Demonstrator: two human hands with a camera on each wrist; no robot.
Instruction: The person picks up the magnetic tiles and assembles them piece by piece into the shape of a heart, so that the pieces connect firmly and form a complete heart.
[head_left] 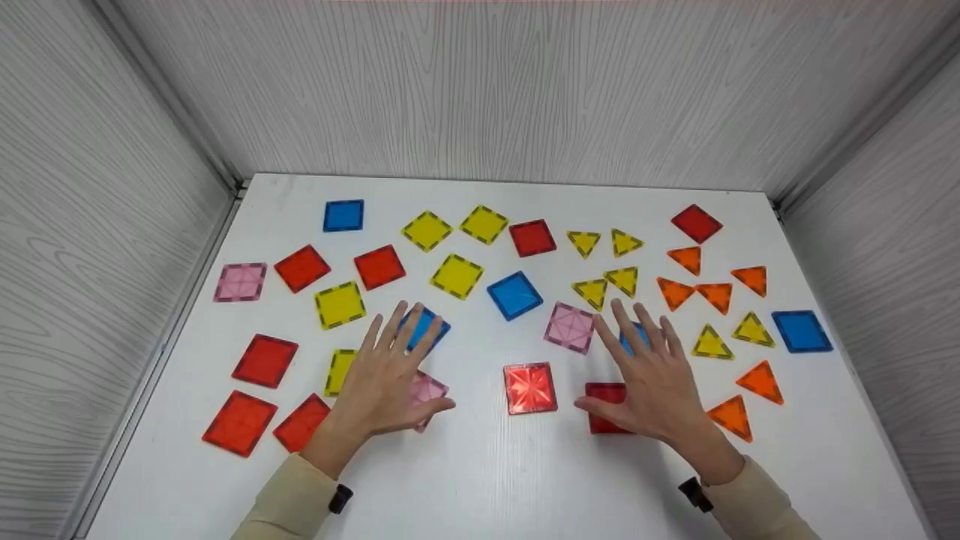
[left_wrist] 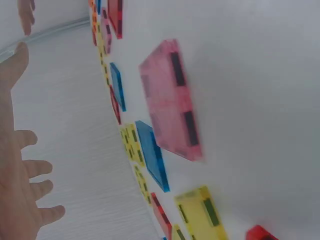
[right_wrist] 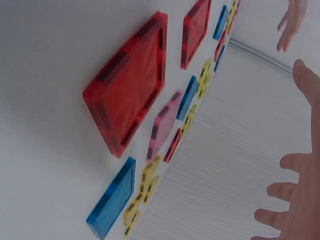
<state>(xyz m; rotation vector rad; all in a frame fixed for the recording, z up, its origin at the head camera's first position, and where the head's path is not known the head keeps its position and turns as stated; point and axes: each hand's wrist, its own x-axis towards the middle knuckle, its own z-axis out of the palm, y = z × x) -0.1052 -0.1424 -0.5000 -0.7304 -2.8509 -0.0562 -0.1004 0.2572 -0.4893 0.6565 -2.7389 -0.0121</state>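
Note:
Both hands hover above a white table, fingers spread, holding nothing. My left hand (head_left: 382, 382) is over a pink square tile (head_left: 429, 390), a blue square tile (head_left: 427, 330) and a yellow square tile (head_left: 339, 371), partly hiding them. In the left wrist view that pink tile (left_wrist: 167, 100) lies flat, apart from the hand (left_wrist: 17, 185). My right hand (head_left: 652, 382) covers part of a dark red square tile (head_left: 606, 409) and a blue square tile (head_left: 634, 339). The right wrist view shows the red tile (right_wrist: 130, 85) below the hand (right_wrist: 300, 190). Between the hands lies a red square tile (head_left: 530, 388).
Several red, yellow, blue and pink squares spread over the table's left and middle, such as a red tile (head_left: 240, 424). Small yellow triangles (head_left: 622, 281) and orange triangles (head_left: 761, 382) lie to the right, near a blue square (head_left: 802, 331). Grey wood-grain panels (head_left: 495, 90) enclose the table.

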